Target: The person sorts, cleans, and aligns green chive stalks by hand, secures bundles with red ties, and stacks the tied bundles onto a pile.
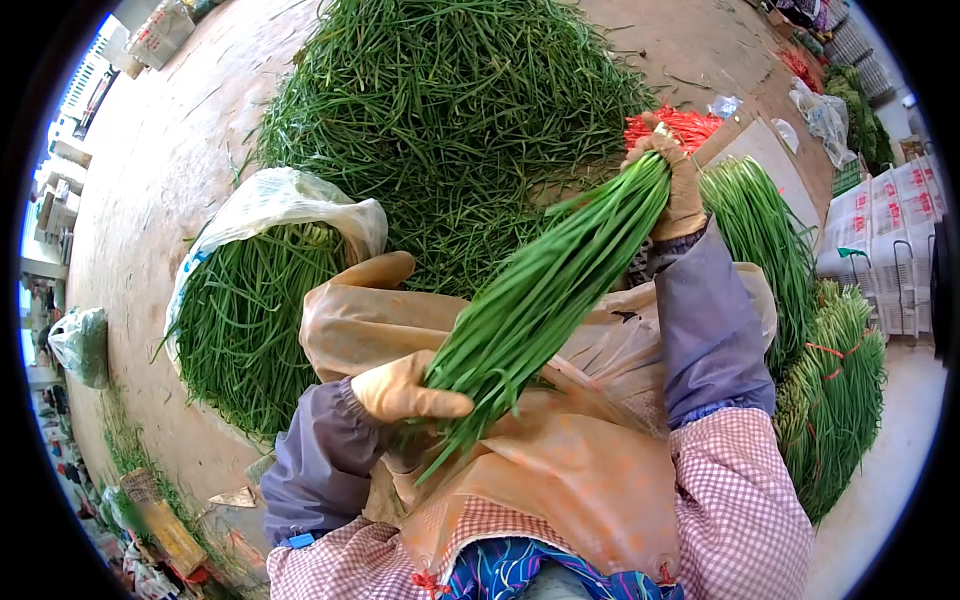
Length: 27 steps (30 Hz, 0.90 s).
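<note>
A long bunch of garlic chives [560, 275] lies slantwise over my lap, pale cut ends at upper right and green tips at lower left. My right hand [676, 195], in a tan glove, is closed around the pale ends. My left hand [405, 390], gloved too, holds the leafy end, its thumb laid across the leaves and its other fingers partly hidden. Under the bunch is a tan plastic apron [560, 470]. Beyond my knees rises a large heap of loose chives [450, 110].
At left stands a white plastic bag [290, 190] stuffed with chives. Bundles of chives [760, 230] are at my right, one tied bundle [830, 400] with red bands. Behind them lie red ties [685, 128] and white crates [885, 240].
</note>
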{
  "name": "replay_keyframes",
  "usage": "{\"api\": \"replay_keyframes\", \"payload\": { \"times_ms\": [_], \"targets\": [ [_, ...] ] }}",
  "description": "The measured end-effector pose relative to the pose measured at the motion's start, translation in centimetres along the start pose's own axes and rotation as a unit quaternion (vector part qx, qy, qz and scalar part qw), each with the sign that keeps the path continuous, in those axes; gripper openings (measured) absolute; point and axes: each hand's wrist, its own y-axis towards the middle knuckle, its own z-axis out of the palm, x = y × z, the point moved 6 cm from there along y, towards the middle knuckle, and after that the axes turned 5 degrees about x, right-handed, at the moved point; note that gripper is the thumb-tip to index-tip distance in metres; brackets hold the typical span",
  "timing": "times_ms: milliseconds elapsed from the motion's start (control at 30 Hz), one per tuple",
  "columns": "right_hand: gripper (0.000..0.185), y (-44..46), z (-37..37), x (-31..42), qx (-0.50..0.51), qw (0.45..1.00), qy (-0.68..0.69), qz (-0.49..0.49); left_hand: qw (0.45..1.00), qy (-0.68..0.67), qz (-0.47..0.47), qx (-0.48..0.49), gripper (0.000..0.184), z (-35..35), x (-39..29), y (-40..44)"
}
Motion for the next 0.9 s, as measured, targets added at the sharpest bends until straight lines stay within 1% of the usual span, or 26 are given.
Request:
{"api": "replay_keyframes", "payload": {
  "times_ms": [33,67,133,167,200,233,267,300,367,400,433,467,500,533,567,600,633,667,700,733,767,867,900],
  "targets": [
    [0.040,0.3,-1.4,0.6,-0.042,0.999,-0.001,-0.027,0.998,-0.016,-0.059,0.014,0.035,0.5,-0.1,-1.2],
    [0.039,0.0,-3.1,1.3,-0.085,0.996,-0.021,-0.028,0.998,0.002,-0.059,-0.007,0.030,0.6,-0.1,-2.1],
    [0.036,-0.2,-5.5,3.4,-0.165,0.984,-0.064,-0.035,0.998,0.010,-0.067,-0.012,0.031,-0.5,0.8,-3.4],
    [0.034,-1.2,-2.5,4.7,-0.125,0.983,-0.068,-0.114,0.997,0.000,-0.044,-0.059,0.032,-1.4,0.6,-4.1],
    [0.035,-1.7,-0.4,5.3,-0.101,0.978,-0.112,-0.148,0.990,-0.036,0.001,-0.137,0.039,-1.8,-0.1,-4.8],
    [0.037,-2.1,1.4,5.7,-0.077,0.969,-0.153,-0.181,0.953,0.122,0.073,-0.266,0.042,-2.5,-1.2,-4.9],
    [0.039,-2.7,3.6,6.0,-0.052,0.956,-0.192,-0.214,0.870,0.274,0.141,-0.384,0.045,-2.3,-2.6,-5.0],
    [0.041,-3.5,5.8,6.2,-0.074,0.939,-0.224,-0.249,0.860,0.295,0.141,-0.392,0.047,-1.3,-3.4,-4.3],
    [0.039,-5.6,10.7,5.9,-0.027,0.884,-0.334,-0.325,0.836,0.337,0.142,-0.409,0.052,0.1,-5.8,-3.1],
    [0.038,-6.9,12.5,5.4,-0.006,0.849,-0.386,-0.360,0.919,0.258,0.111,-0.277,0.056,0.6,-5.3,-1.3],
    [0.035,-8.5,13.7,4.1,0.006,0.739,-0.522,-0.426,0.958,0.173,0.157,-0.167,0.065,1.3,-4.5,0.8],
    [0.032,-10.1,16.3,2.4,0.148,0.689,-0.557,-0.439,0.990,-0.023,0.136,-0.028,0.069,2.3,-2.8,3.1],
    [0.030,-12.0,18.7,0.2,0.317,0.633,-0.563,-0.427,0.947,-0.288,0.132,0.052,0.058,2.5,-0.8,5.4],
    [0.028,-14.1,20.5,-2.0,0.469,0.579,-0.546,-0.382,0.900,-0.382,0.166,0.123,0.055,2.8,-0.2,6.4],
    [0.030,-16.2,21.7,-3.7,0.448,0.602,-0.511,-0.418,0.839,-0.469,0.197,0.194,0.051,3.0,0.1,6.9],
    [0.032,-18.4,22.0,-6.0,0.526,0.546,-0.468,-0.453,0.762,-0.547,0.225,0.263,0.048,3.1,0.2,7.1],
    [0.033,-20.1,22.0,-7.2,0.480,0.519,-0.475,-0.524,0.761,-0.550,0.235,0.252,0.046,3.0,0.3,7.0],
    [0.033,-20.6,21.7,-7.7,0.477,0.531,-0.465,-0.524,0.760,-0.552,0.245,0.241,0.045,2.8,0.5,6.8],
    [0.034,-20.9,21.5,-8.2,0.473,0.544,-0.454,-0.524,0.834,-0.477,0.237,0.146,0.045,2.0,1.1,6.2],
    [0.034,-20.9,21.7,-8.3,0.469,0.557,-0.441,-0.524,0.891,-0.392,0.222,0.046,0.045,1.3,1.5,5.5],
    [0.035,-20.9,22.2,-8.5,0.492,0.528,-0.436,-0.537,0.903,-0.380,0.195,0.033,0.051,1.2,1.1,5.3],
    [0.030,-21.3,22.4,-8.9,0.463,0.511,-0.449,-0.568,0.945,-0.268,0.188,0.009,0.051,0.6,0.4,5.3],
    [0.032,-21.5,22.4,-9.1,0.471,0.504,-0.456,-0.562,0.951,-0.257,0.170,0.005,0.047,0.7,0.1,5.1]
  ]
}}
